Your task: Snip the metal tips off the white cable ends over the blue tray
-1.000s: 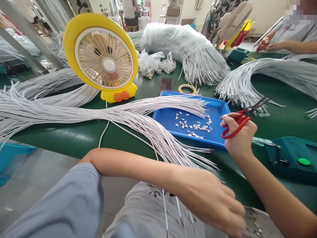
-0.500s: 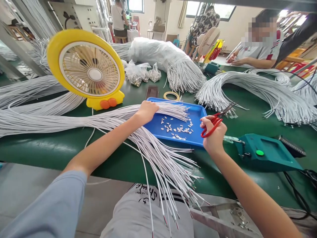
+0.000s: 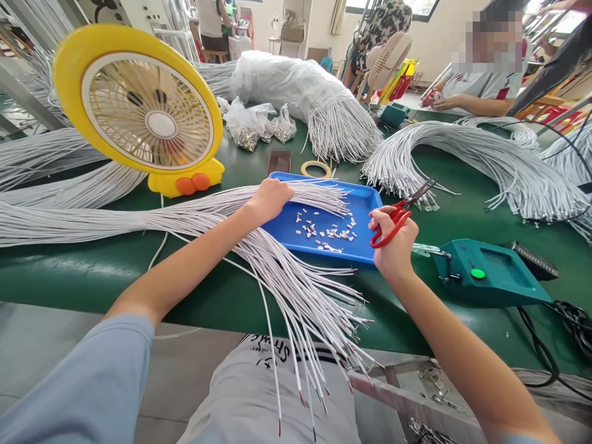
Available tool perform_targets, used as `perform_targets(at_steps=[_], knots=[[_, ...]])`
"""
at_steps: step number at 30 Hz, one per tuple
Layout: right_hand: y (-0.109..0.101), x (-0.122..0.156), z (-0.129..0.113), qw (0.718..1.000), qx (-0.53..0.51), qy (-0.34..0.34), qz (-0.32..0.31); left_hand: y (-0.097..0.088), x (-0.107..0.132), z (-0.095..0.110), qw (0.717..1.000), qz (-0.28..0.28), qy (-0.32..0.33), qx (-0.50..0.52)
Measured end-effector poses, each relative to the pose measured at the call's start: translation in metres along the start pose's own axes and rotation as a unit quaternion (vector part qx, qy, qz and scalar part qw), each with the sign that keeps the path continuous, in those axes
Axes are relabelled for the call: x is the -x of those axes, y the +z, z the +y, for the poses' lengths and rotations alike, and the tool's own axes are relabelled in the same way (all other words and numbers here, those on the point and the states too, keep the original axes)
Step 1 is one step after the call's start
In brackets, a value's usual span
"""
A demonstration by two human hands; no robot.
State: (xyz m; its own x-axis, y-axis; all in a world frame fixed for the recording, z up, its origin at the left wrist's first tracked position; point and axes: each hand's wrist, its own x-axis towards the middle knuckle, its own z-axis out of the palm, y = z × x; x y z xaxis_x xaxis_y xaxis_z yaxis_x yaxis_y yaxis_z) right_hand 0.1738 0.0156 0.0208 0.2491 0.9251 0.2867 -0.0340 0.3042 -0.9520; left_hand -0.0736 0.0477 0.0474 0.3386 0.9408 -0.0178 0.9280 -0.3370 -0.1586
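Observation:
My left hand [image 3: 272, 196] is closed around part of a bundle of white cables [image 3: 217, 203], whose cut ends [image 3: 330, 196] lie over a blue tray [image 3: 296, 243]. Small metallic pieces [image 3: 335, 233] are scattered in that tray. Other white cables [image 3: 296, 290] from the same bundle fan out below my left forearm and hang over the table edge, with coloured wire tips showing. My right hand [image 3: 395, 240], at the tray's right edge, holds red-handled scissors [image 3: 393, 225]. Their blades [image 3: 420, 192] point up and away to the right, clear of the cables in my left hand.
A yellow fan [image 3: 69, 92] stands at the left. Behind the tray are a tape roll [image 3: 316, 169] and plastic bags of small parts [image 3: 250, 129]. More cable bundles [image 3: 462, 154] lie right and back. A green device [image 3: 494, 271] sits at right; a person [image 3: 490, 92] works across the table.
The view has tilted slightly, so the table and what lies on it appear a little higher and further left. Both hands keep their grips with hardly any movement relative to the tray.

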Motion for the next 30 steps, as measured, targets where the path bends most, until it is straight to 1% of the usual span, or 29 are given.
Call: perform_targets(at_steps=[6, 11, 15, 16, 17, 18, 19, 21, 22, 23, 26, 28, 30], knots=[[0.001, 0.0, -0.002, 1.0, 0.001, 0.006, 0.0, -0.005, 0.001, -0.001, 1.0, 0.008, 0.0, 0.016], [0.001, 0.0, -0.002, 1.0, 0.001, 0.009, 0.0, -0.01, 0.004, -0.004, 0.998, 0.032, -0.026, 0.053], [0.0, 0.0, -0.003, 1.0, -0.002, 0.007, 0.005, -0.013, 0.003, -0.003, 0.991, 0.061, -0.041, 0.115], [-0.001, 0.0, -0.003, 1.0, -0.002, 0.006, 0.007, -0.014, 0.002, -0.001, 0.987, 0.068, -0.032, 0.141], [-0.001, 0.0, -0.003, 1.0, -0.003, 0.006, 0.008, -0.016, 0.002, 0.003, 0.98, 0.075, -0.011, 0.182], [-0.001, 0.0, -0.003, 1.0, -0.004, 0.007, 0.008, -0.017, 0.003, 0.007, 0.968, 0.078, 0.026, 0.238], [-0.001, 0.0, -0.002, 1.0, -0.005, 0.008, 0.009, -0.019, 0.004, 0.013, 0.947, 0.078, 0.072, 0.302], [0.0, 0.001, -0.001, 1.0, -0.006, 0.011, 0.009, -0.024, 0.012, 0.026, 0.886, 0.067, 0.173, 0.425], [0.0, 0.001, -0.001, 1.0, -0.005, 0.013, 0.008, -0.028, 0.017, 0.034, 0.859, 0.058, 0.212, 0.462], [0.001, 0.001, 0.0, 1.0, -0.004, 0.015, 0.007, -0.031, 0.024, 0.042, 0.842, 0.048, 0.243, 0.479], [0.003, 0.003, 0.0, 1.0, -0.001, 0.022, 0.0, -0.042, 0.045, 0.064, 0.802, 0.013, 0.314, 0.508], [0.004, 0.004, 0.001, 1.0, -0.002, 0.026, -0.005, -0.045, 0.055, 0.075, 0.776, -0.019, 0.33, 0.537], [0.005, 0.006, 0.0, 0.999, -0.003, 0.03, -0.013, -0.043, 0.059, 0.084, 0.75, -0.044, 0.329, 0.572]])
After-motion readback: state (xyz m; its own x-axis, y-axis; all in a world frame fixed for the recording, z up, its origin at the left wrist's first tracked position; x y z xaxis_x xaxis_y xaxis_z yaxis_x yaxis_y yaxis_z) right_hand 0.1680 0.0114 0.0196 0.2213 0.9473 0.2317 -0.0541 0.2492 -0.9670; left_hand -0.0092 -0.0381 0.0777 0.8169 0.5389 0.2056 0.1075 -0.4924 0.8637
